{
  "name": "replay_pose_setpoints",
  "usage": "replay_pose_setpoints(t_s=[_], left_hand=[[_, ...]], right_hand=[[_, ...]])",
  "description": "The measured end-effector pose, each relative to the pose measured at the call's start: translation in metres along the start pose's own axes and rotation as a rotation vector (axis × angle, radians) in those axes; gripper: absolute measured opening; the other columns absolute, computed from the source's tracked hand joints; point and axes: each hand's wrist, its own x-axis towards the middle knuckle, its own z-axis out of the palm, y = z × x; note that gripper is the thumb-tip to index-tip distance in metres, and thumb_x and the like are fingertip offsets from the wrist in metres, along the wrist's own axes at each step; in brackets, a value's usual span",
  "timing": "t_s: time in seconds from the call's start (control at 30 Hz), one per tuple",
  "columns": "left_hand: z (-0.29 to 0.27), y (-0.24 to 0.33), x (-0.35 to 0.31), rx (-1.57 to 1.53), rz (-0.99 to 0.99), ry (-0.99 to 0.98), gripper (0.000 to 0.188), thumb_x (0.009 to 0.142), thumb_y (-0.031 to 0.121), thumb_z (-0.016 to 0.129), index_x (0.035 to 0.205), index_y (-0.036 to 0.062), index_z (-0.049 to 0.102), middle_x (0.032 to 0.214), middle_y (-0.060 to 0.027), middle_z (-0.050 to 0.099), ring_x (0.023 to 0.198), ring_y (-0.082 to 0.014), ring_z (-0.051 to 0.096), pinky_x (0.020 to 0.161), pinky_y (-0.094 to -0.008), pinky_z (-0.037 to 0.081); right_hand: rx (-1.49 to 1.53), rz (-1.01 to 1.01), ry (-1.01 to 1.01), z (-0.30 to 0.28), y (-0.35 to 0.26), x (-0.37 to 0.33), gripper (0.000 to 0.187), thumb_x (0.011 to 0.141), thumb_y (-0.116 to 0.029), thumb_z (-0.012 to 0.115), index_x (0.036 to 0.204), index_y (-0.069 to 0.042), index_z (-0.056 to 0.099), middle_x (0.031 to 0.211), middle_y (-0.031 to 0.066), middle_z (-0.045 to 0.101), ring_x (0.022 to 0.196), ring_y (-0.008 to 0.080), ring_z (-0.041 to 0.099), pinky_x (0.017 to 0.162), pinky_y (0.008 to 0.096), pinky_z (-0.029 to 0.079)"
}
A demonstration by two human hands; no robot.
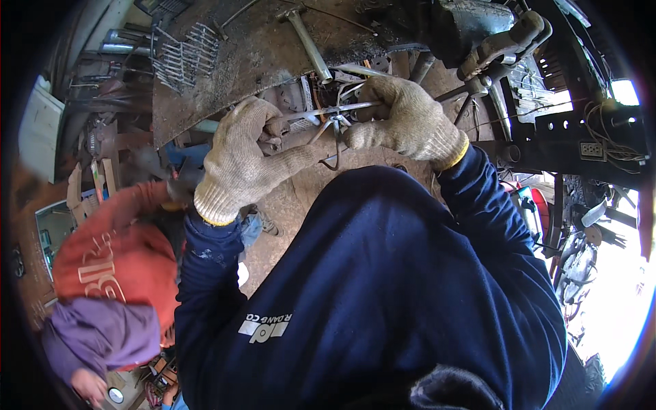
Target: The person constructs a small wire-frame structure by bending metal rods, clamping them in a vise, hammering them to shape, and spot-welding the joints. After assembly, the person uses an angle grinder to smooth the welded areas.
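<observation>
Between my two gloved hands is a piece of bent metal rods [332,109], its several arms crossing at the middle and a hooked one hanging down. My left hand [239,158], in a knitted glove with a yellow cuff edge, is closed on its left end, thumb stretched toward the crossing. On the opposite side, my right hand [410,124], gloved alike, pinches the right end of the long rod. The glove fingers hide both rod ends. I hold the piece in front of the workbench edge, over a clutter of metal parts.
A hammer [309,46] and a pile of short metal rods [186,58] lie on the dark workbench [249,65]. At the right stands a heavy vise-like tool [504,49]. A person in a red top [123,260] bends close on my left.
</observation>
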Motion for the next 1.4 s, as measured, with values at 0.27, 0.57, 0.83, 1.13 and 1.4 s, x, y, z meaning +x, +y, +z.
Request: replay_pose_setpoints(t_s=[0.27, 0.57, 0.83, 1.13, 1.4], left_hand=[[-0.009, -0.004, 0.003, -0.005, 0.020, 0.103, 0.048, 0.065, 0.023, 0.092, 0.083, 0.0074, 0.050, 0.082, -0.0049, 0.049, 0.072, -0.0186, 0.049, 0.064, -0.0345, 0.044], [-0.056, -0.063, 0.033, 0.099, 0.029, 0.205, 0.052, 0.067, 0.034, 0.094, 0.092, 0.0054, 0.059, 0.085, -0.0049, 0.054, 0.075, -0.0191, 0.054, 0.068, -0.0350, 0.049], [-0.069, -0.171, 0.069, -0.006, 0.130, 0.250, 0.056, 0.068, 0.040, 0.096, 0.095, 0.0047, 0.061, 0.084, -0.0046, 0.056, 0.074, -0.0190, 0.057, 0.068, -0.0352, 0.051], [-0.058, -0.243, 0.082, -0.143, 0.149, 0.230, 0.051, 0.074, 0.037, 0.091, 0.097, 0.0042, 0.060, 0.084, -0.0055, 0.057, 0.077, -0.0189, 0.055, 0.071, -0.0339, 0.048], [-0.062, -0.246, 0.100, -0.277, 0.189, 0.199, 0.051, 0.078, 0.038, 0.091, 0.102, 0.0008, 0.066, 0.088, -0.0085, 0.066, 0.080, -0.0211, 0.067, 0.075, -0.0344, 0.056]], right_hand=[[-0.088, 0.041, -0.007, -0.004, -0.034, 0.009, 0.069, 0.066, -0.051, 0.094, 0.107, -0.002, 0.069, 0.085, 0.0059, 0.067, 0.082, 0.0176, 0.066, 0.074, 0.0356, 0.056], [-0.135, -0.097, 0.054, 0.006, -0.061, 0.090, 0.065, 0.073, -0.047, 0.093, 0.111, 0.000, 0.069, 0.085, 0.0068, 0.071, 0.080, 0.0149, 0.068, 0.072, 0.0325, 0.058], [-0.217, -0.104, 0.152, 0.038, -0.046, 0.176, 0.074, 0.074, -0.050, 0.091, 0.120, 0.001, 0.067, 0.100, 0.0138, 0.074, 0.095, 0.0222, 0.073, 0.082, 0.0354, 0.059], [-0.209, 0.106, 0.135, 0.062, -0.052, 0.221, 0.075, 0.075, -0.047, 0.091, 0.127, 0.000, 0.065, 0.109, 0.0138, 0.074, 0.103, 0.0255, 0.071, 0.088, 0.0357, 0.059], [-0.358, 0.177, 0.101, 0.054, -0.053, 0.235, 0.068, 0.081, -0.041, 0.089, 0.129, 0.000, 0.063, 0.116, 0.0111, 0.073, 0.109, 0.0195, 0.069, 0.099, 0.0340, 0.056]])
